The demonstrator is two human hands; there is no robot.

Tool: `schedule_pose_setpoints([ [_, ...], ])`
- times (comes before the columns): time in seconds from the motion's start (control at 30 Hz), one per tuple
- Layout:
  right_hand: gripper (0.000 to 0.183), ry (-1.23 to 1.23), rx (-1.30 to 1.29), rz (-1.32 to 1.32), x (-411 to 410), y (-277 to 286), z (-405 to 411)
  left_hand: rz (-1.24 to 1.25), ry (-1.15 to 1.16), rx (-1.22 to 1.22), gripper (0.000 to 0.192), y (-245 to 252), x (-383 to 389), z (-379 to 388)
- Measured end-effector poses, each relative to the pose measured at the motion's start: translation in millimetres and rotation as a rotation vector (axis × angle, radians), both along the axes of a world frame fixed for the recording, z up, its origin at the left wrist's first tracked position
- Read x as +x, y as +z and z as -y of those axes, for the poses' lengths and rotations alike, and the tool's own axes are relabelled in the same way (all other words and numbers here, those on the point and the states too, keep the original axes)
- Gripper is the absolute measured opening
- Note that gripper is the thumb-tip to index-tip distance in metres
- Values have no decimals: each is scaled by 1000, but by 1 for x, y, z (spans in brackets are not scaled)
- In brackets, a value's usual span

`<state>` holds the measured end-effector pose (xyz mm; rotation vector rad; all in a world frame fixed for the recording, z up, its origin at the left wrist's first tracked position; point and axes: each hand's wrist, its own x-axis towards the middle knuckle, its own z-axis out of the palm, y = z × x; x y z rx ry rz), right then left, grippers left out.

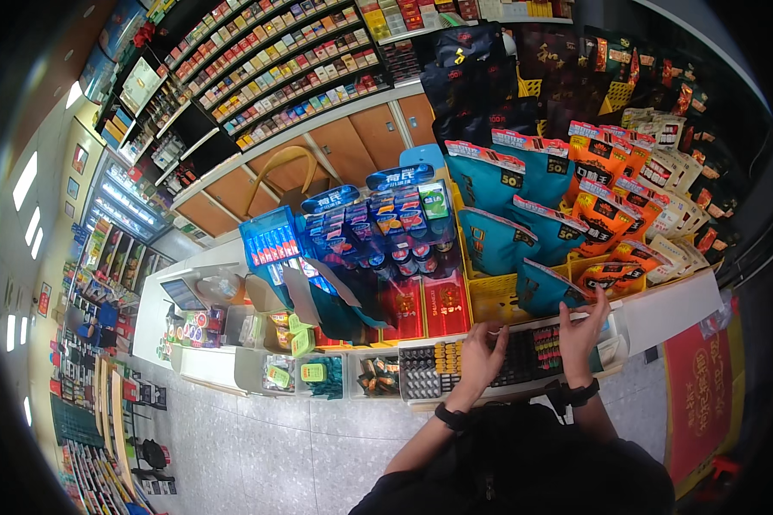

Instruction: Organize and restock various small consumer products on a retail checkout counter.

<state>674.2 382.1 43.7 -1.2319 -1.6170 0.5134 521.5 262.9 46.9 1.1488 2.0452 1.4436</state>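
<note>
My left hand [483, 355] is over the black lighter tray [514, 364] at the counter's front edge, beside a row of yellow lighters [448, 358]; its fingers are curled, and whether they pinch something small I cannot tell. My right hand [581, 335] is raised at the tray's right part, next to red and green lighters [546, 347]. Its thumb and fingers are apart around the lower edge of a teal snack pouch [546, 287]; contact is unclear. Orange pouches [609, 275] stand just behind it in a yellow plastic basket [489, 302].
Red boxes [449, 304] and blue candy displays [373, 219] stand left of the pouches. Clear bins of small packets [379, 376] line the counter's front edge at left. Behind are a wooden chair [312, 168] and cigarette shelves [283, 71]. A red mat [699, 393] lies at right.
</note>
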Motion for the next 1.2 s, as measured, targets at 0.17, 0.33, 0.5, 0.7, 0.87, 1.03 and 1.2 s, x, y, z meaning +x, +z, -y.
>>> schedule_pose_setpoints([
  [0.17,19,196,-228,44,6,-2,1,-25,42,-40,25,-16,-5,10],
  [0.33,24,262,-217,328,4,1,-9,41,49,-51,28,-25,-16,20],
  [0.5,25,281,-273,88,-16,48,23,143,80,-73,37,-26,-34,40],
  [0.7,27,488,-288,-169,-87,61,50,193,208,102,45,-23,-53,55],
  [0.87,25,714,-327,-133,-167,41,73,118,290,118,52,-16,-67,67],
  [1.03,29,867,-295,-145,-214,29,90,190,402,167,56,-19,-78,69],
  [1.2,41,950,-170,106,-204,50,85,295,444,172,61,-28,-93,66],
])
